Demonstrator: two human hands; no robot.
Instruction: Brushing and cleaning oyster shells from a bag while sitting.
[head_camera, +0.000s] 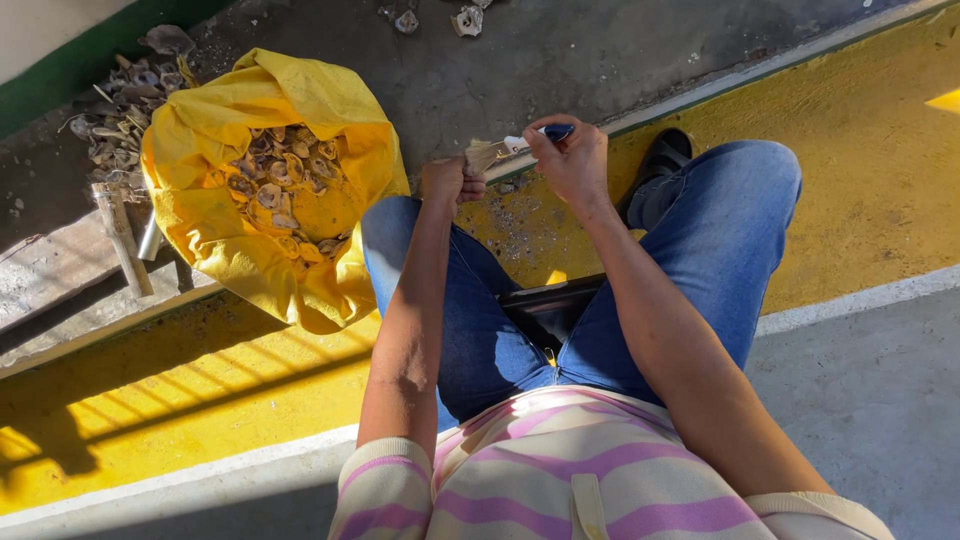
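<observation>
My left hand (450, 183) is closed around a rough, pale shell (484, 154) held above my left knee. My right hand (572, 155) grips a knife with a blue handle (553, 131), its blade pointing left against the shell. A yellow sack (225, 130) stands open to the left of my knees, with several brownish shells (285, 185) inside it.
A heap of grey shells (125, 100) lies behind the sack on the dark concrete. A hammer (122, 232) rests on a ledge at the left. The floor under my legs is painted yellow with white border lines. A black shoe (662, 155) shows beyond my right knee.
</observation>
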